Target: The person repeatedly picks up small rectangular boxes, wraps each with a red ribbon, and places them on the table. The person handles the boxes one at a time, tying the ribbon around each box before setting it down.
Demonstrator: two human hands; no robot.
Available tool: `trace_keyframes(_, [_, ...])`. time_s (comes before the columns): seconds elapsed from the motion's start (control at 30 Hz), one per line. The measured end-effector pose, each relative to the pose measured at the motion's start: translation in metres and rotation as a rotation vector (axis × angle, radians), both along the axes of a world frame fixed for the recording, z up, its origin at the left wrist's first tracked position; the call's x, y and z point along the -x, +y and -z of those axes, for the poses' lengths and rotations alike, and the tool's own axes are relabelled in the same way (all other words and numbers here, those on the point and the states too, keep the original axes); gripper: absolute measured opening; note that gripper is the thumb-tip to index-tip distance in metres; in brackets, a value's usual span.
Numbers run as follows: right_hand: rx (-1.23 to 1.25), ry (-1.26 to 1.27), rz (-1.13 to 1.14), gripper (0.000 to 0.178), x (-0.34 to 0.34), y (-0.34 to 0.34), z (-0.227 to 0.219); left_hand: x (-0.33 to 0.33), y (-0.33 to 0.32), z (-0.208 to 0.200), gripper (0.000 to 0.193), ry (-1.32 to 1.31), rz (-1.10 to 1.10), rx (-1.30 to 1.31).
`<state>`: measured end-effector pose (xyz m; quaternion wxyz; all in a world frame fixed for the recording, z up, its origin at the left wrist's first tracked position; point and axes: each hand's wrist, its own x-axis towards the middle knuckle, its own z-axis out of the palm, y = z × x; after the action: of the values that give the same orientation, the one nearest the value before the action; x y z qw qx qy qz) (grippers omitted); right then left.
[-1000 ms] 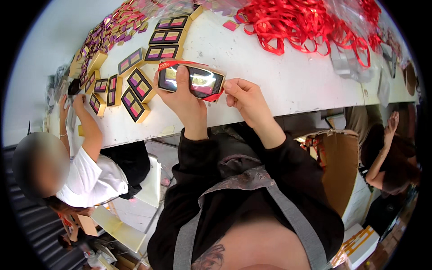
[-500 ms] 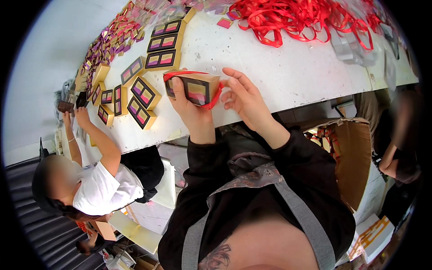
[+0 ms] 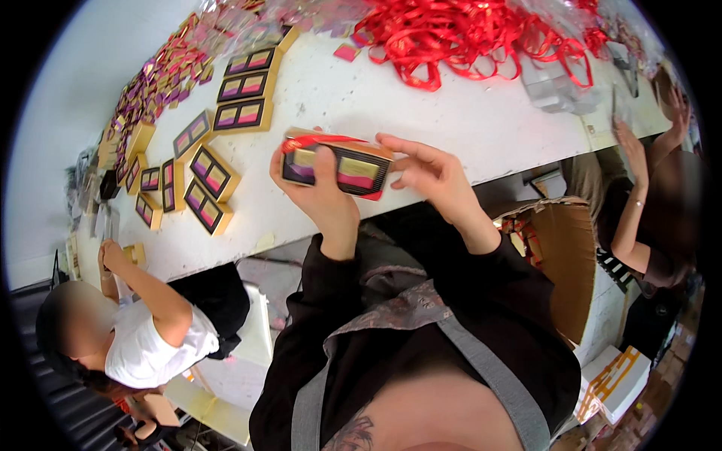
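Note:
My left hand (image 3: 331, 214) grips a gold gift box (image 3: 359, 171) above the table's near edge, its thumb lying across the dark front. Two windows in that front show purple, pink and gold pieces. A red ribbon (image 3: 325, 140) runs slantwise over the box's upper left corner, and a bit of red shows at the lower right. At the right end, my right hand (image 3: 445, 180) has its index finger at the upper corner and its other fingers bent against the side. Those fingertips are slightly blurred.
Several similar boxes (image 3: 242, 114) stand left on the white table (image 3: 301, 98), before a heap of small coloured pieces (image 3: 162, 86). Red ribbons (image 3: 451, 41) are piled behind. A cardboard carton (image 3: 568, 263) stands below right. Co-workers sit left (image 3: 165, 334) and right (image 3: 635, 233).
The view has shifted, so the table things sit further left. The box has turned more level, and the ribbon lies closer to it. My right hand has closed in on its right end.

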<state>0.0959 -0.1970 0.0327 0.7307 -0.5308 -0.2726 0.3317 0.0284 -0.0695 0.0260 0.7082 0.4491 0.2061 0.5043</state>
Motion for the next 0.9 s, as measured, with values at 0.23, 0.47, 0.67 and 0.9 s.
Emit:
trace_keyframes(0.23, [0.666,-0.717,-0.551,0.050,-0.080,-0.134,-0.048,0.004,0.010,0.021,0.052,0.241,0.051,-0.603])
trace_keyframes(0.47, [0.860,-1.209,0.472,0.034,-0.185,-0.014,-0.082,0.010,0.022,0.021,0.029,0.516,0.154,-0.603])
trace_keyframes(0.67, [1.069,-1.262,1.052,0.069,-0.311,0.044,-0.037,0.007,0.031,0.033,0.026,0.437,0.264,-0.411])
trace_keyframes(0.9, [0.218,-0.808,0.794,0.064,-0.063,0.048,0.006,0.004,0.020,0.019,0.057,0.002,0.343,-0.090])
